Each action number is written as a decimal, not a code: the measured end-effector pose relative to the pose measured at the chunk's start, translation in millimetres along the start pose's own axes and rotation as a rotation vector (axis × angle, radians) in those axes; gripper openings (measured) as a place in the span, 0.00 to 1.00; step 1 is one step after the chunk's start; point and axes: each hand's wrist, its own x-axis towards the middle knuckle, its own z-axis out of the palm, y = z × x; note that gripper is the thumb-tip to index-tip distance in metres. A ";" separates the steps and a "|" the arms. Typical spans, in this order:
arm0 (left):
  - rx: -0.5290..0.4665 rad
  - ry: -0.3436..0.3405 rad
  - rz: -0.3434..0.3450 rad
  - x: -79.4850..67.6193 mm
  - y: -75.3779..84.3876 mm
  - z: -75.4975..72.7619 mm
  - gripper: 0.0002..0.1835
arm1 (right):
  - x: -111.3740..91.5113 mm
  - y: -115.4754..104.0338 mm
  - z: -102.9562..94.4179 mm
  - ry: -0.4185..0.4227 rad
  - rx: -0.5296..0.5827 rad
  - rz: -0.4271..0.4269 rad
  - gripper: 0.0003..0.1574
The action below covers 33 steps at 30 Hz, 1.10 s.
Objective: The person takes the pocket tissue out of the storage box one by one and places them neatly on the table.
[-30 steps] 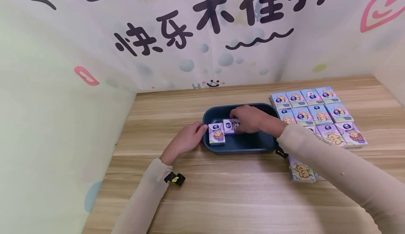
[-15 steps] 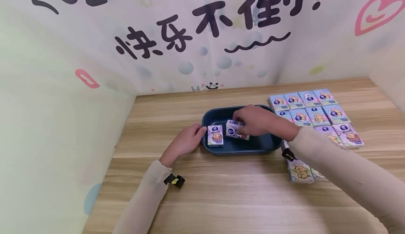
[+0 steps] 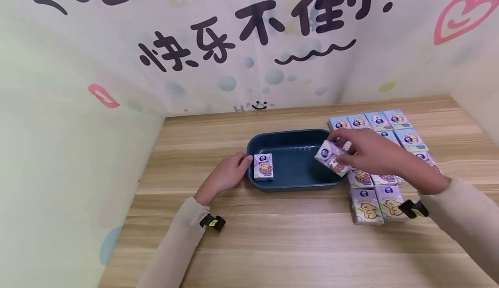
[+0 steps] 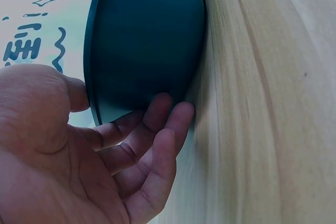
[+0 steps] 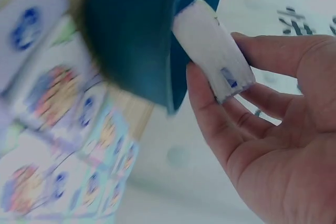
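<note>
My left hand (image 3: 224,173) grips the left end of a dark blue plastic tub (image 3: 294,162). In the left wrist view its thumb lies at the rim and its fingers bend against the tub's outer wall (image 4: 142,40). Between thumb and fingers my right hand (image 3: 376,151) pinches a purple pocket tissue pack (image 3: 329,154), tilted above the tub's right end. The right wrist view shows the pack's pale side (image 5: 210,48) close to the rim. One other purple tissue pack (image 3: 263,166) lies inside the tub at its left end.
Right of the tub, blue tissue packs (image 3: 396,118) lie in rows at the back, with purple packs (image 3: 366,208) nearer the front; my right hand covers some. A printed curtain (image 3: 218,80) stands behind the wooden table (image 3: 273,236).
The right hand has lifted the tissue pack from beside the other one and carried it right, over the tub's right end. The left hand stays at the tub's left end.
</note>
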 end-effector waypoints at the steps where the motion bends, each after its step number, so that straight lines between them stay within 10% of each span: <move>1: 0.002 -0.001 0.000 0.0 0.1 0.0 0.23 | -7.3 5.7 -1.7 0.004 0.021 0.017 0.29; 20: -0.002 -0.002 -0.007 -2.3 2.0 -2.2 0.21 | -133.3 89.8 8.2 0.087 0.192 0.374 0.37; 33: -0.001 -0.011 -0.007 0.9 1.2 1.2 0.22 | -159.4 121.2 31.5 0.091 0.261 0.507 0.36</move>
